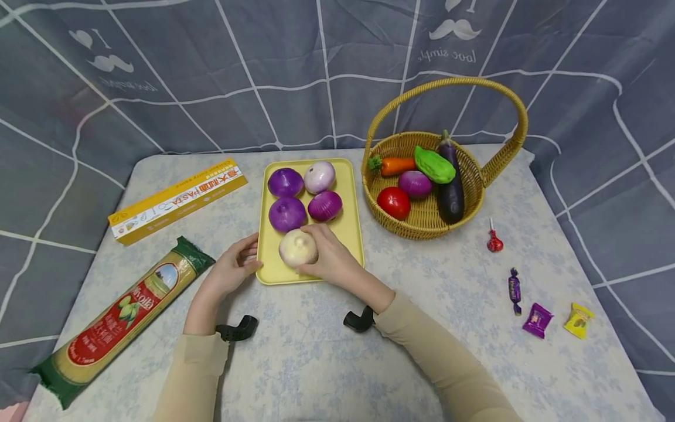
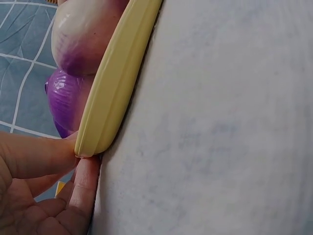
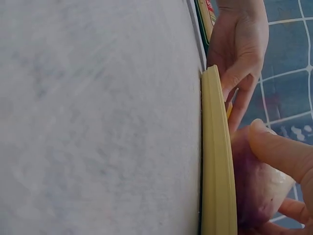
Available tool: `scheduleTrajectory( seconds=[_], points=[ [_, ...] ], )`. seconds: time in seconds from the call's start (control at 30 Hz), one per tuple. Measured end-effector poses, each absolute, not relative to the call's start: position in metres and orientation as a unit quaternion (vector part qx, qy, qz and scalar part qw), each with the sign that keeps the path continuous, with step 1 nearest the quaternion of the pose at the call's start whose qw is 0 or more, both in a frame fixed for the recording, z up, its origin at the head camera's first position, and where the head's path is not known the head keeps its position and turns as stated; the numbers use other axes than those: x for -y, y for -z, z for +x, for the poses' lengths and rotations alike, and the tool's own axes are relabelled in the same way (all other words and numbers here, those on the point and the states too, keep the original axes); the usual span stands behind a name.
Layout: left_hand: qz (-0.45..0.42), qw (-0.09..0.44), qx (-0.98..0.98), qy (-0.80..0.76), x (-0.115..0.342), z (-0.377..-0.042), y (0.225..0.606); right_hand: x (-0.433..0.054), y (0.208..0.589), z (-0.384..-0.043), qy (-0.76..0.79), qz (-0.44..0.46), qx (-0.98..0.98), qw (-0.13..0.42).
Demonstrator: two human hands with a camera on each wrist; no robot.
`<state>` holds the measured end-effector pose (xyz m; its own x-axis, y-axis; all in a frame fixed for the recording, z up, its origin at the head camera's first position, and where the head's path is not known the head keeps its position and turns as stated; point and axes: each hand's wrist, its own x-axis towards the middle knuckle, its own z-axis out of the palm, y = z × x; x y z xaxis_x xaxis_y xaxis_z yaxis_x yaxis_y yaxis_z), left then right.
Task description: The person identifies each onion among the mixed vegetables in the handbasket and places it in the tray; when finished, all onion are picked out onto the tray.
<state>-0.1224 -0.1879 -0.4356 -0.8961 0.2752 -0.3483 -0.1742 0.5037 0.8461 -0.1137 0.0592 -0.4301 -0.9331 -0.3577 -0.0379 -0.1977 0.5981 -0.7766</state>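
In the head view, a yellow tray [image 1: 348, 258] bears several onions: two dark purple onions [image 1: 287, 214] on the left, a pale purple onion [image 1: 319, 177] at the back right and a striped purple onion [image 1: 325, 206] below it. My right hand [image 1: 332, 252] grips a white and purple onion [image 1: 296, 249] at the tray's front, thumb and fingers on opposite sides. In the right wrist view this onion [image 3: 254, 186] sits right at the tray wall. My left hand [image 1: 232, 264] holds the tray's left front corner, thumb on the rim and a finger beneath it in the left wrist view.
A wicker basket [image 1: 422, 230] with vegetables stands right of the tray. On the left lie a pasta box [image 1: 179, 202] and a green-ended spaghetti pack [image 1: 126, 316]. A red lollipop [image 1: 494, 241] and wrapped candies [image 1: 538, 320] lie at the right. A grey curtain [image 1: 295, 53] hangs behind.
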Motion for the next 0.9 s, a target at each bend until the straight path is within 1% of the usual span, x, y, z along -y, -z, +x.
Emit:
scheduleTrajectory(
  seconds=[0.1, 0.2, 0.37, 0.47, 0.53, 0.67, 0.77, 0.9],
  points=[
    [0.027, 0.225, -0.837, -0.498, 0.188, -0.122, 0.435, -0.061, 0.428, -0.111, 0.422, -0.157, -0.889, 0.087],
    [0.029, 0.224, -0.836, -0.500, 0.187, -0.122, 0.435, -0.067, 0.421, -0.109, 0.422, -0.160, -0.890, 0.064],
    [0.027, 0.222, -0.835, -0.503, 0.187, -0.122, 0.434, -0.093, 0.395, -0.112, 0.435, -0.151, -0.888, -0.008],
    [0.027, 0.219, -0.836, -0.502, 0.187, -0.123, 0.435, -0.118, 0.379, -0.120, 0.455, -0.133, -0.879, -0.055],
    [0.027, 0.218, -0.837, -0.501, 0.188, -0.123, 0.435, -0.139, 0.372, -0.127, 0.475, -0.112, -0.869, -0.075],
    [0.029, 0.220, -0.836, -0.502, 0.188, -0.123, 0.436, -0.180, 0.365, -0.138, 0.497, -0.045, -0.863, -0.080],
    [0.032, 0.220, -0.835, -0.503, 0.188, -0.123, 0.436, -0.206, 0.365, -0.145, 0.481, -0.003, -0.873, -0.079],
    [0.033, 0.220, -0.835, -0.503, 0.188, -0.123, 0.435, -0.231, 0.370, -0.152, 0.451, 0.030, -0.887, -0.092]
  ],
)
